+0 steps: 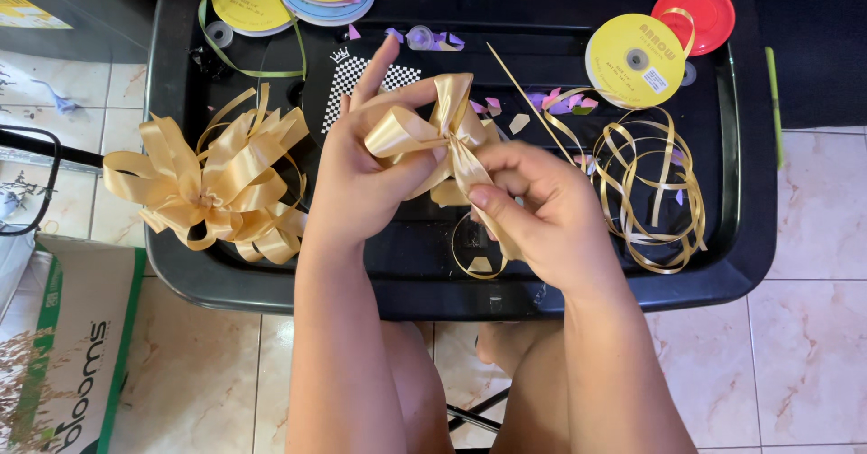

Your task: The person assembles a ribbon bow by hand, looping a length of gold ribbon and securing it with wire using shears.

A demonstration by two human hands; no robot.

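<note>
ribbon spools: 4 | gold bows: 2 | hands: 2

One head-worn camera looks steeply down, close over the black tray; no second view.

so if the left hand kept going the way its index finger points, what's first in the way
The left hand points up and slightly right, away from the person. First in line looks like the black-and-white checkered card, then the small clear ribbon core, though the hand may be above them.
</note>
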